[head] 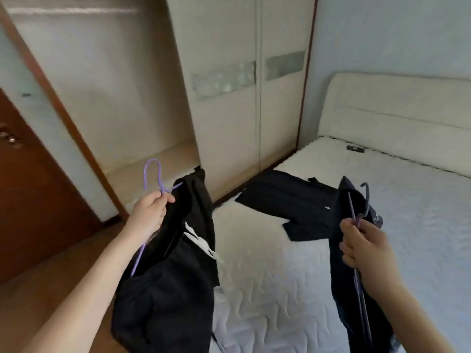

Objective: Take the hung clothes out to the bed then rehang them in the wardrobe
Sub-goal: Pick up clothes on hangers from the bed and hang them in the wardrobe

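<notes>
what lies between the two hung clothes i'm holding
In the head view, a dark flat garment lies on the bed between the black garment held by the left hand and the navy garment held by the right hand.

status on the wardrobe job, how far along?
Done: the visible rail is bare, and one dark garment lies flat on the bed.
In hand: the left hand grips a purple hanger carrying a printed garment. The right hand grips a second hanger with a navy garment.
Left: probably all the rehanging, since nothing hangs in the wardrobe section in view.
</notes>
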Demonstrator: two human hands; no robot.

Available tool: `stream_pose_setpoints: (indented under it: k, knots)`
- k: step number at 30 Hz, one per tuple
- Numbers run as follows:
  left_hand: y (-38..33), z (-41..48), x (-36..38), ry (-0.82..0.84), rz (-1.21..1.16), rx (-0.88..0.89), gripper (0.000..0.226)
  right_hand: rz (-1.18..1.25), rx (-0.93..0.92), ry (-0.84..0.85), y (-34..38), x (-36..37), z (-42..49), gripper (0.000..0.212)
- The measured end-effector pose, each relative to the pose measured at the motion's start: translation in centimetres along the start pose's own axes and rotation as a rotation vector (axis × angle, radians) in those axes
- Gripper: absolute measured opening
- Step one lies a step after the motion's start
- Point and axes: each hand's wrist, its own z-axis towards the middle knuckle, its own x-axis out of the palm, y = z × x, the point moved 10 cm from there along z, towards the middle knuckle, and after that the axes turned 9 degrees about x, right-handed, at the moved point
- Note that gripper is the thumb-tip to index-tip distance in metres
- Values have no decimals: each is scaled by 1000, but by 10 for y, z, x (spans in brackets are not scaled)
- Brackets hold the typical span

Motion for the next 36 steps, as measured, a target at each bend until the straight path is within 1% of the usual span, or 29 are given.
stream_pose_setpoints:
  k: [2,4,7,10,13,17,20,26,28,31,36]
  knots:
    - [2,-16,-57,-83,65,19,29,-29,5,100,3,50,2,28]
    - [12,-38,-116,-174,115,19,28,-58,9,193,3,101,-3,26]
    - [44,-78,-200,-292,132,-32,32,-117,19,317,-3,177,-18,20]
    - [83,-119,-273,-396,118,-100,33,-163,36,406,-22,250,-34,18]
    - [120,-152,-329,-445,91,-157,32,-196,92,407,-54,316,-43,7]
    - [174,-176,-400,-475,95,-218,31,-239,170,362,-106,399,-49,22]
    - [209,-183,-444,-476,85,-269,32,-271,188,351,-122,465,-58,22]
    - [260,-151,-520,-424,182,-341,35,-262,240,397,-141,598,-53,30]
    - [279,-127,-541,-427,175,-360,33,-265,252,435,-149,645,-40,27]
    - [310,-74,-566,-427,171,-393,32,-234,253,468,-159,716,-19,13]
    - [334,41,-589,-380,212,-412,35,-151,307,552,-170,830,29,18]
